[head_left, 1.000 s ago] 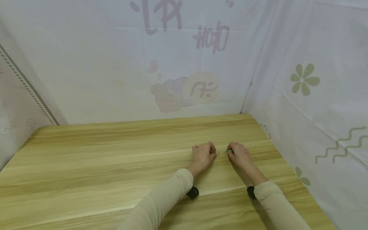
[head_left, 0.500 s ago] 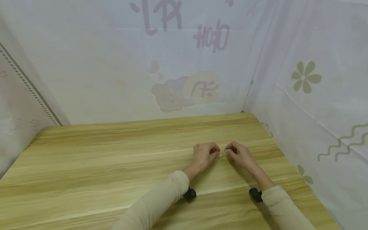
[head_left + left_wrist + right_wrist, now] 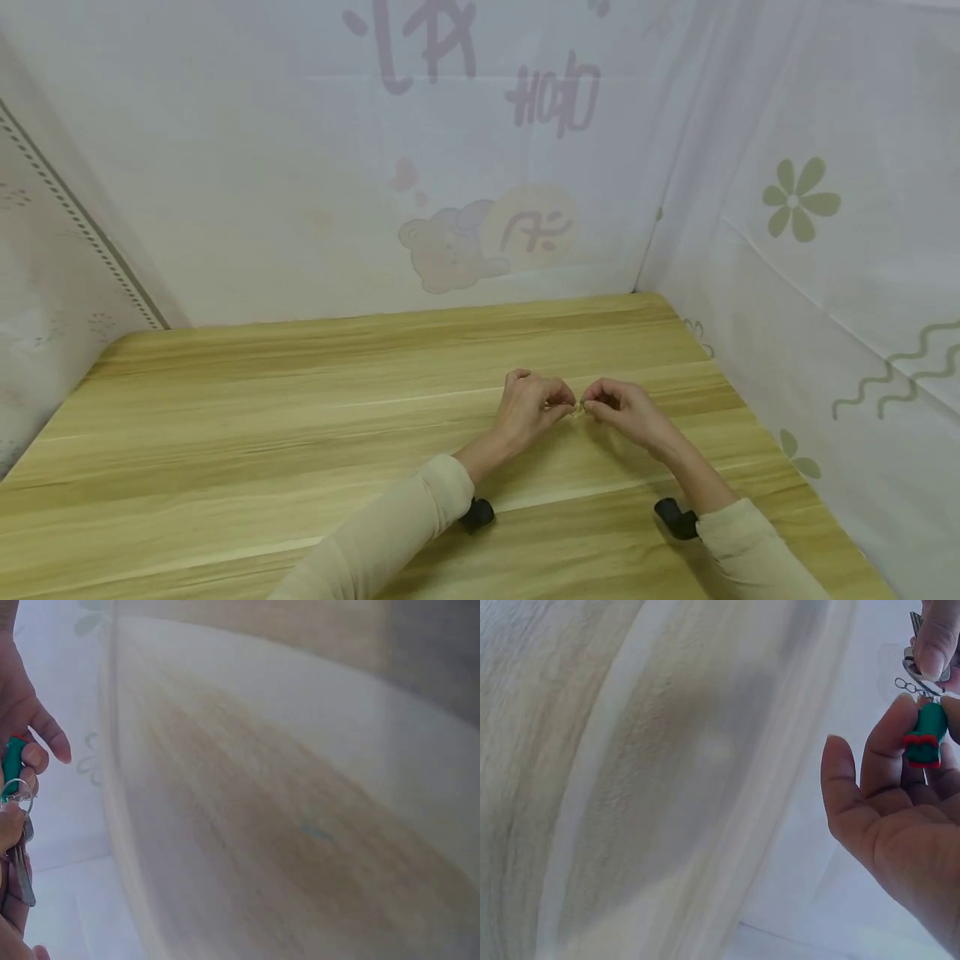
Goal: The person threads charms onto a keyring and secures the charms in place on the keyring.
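My left hand (image 3: 525,406) pinches a small bunch of metal keys (image 3: 22,874) at the key ring (image 3: 28,796). Opposite it, my right hand (image 3: 633,417) holds a green keychain charm (image 3: 931,720) with red trim between thumb and fingers. A short length of small chain links (image 3: 906,685) shows beside the ring in the right wrist view. The fingertips of both hands almost meet over the table, with the ring between them. In the head view the charm and most of the keys are hidden by the fingers.
Both hands work over a wood-grain table (image 3: 300,442), toward its right side. Pale printed curtains (image 3: 285,167) enclose its back and sides. Black wrist-camera mounts (image 3: 677,518) hang under the forearms.
The hands have come together, closing the gap between ring and charm. The green charm, visible earlier in the head view, is now covered by my right fingers.
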